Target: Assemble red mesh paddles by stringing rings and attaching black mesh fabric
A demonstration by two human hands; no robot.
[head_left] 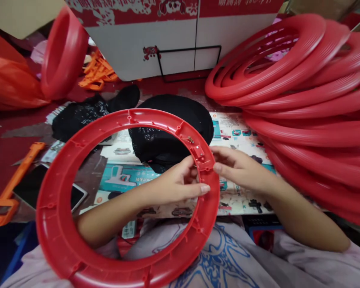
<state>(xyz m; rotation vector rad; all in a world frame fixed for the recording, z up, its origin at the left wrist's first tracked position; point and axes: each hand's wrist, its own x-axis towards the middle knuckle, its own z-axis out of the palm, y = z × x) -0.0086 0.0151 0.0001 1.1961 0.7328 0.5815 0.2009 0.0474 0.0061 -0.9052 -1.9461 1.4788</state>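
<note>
A large red plastic ring (pixel 55 208) lies across my lap, its ribbed underside facing up. My left arm passes through the ring's opening, and my left hand (pixel 180 182) pinches the ring's inner right rim with thumb on top. My right hand (pixel 237 168) comes from outside the ring, its fingers closed on the same stretch of rim. Between the two hands a small metal part (pixel 198 151) sits in a slot on the ring.
A tall pile of red rings (pixel 303 80) fills the right side. One more red ring (pixel 63 52) stands upright at the back left beside orange plastic pieces (pixel 97 74). A white and red carton (pixel 174 36) stands behind. Black mesh cloth (pixel 168 128), a phone (pixel 36 184) and an orange bracket (pixel 9 196) lie on the printed sheets.
</note>
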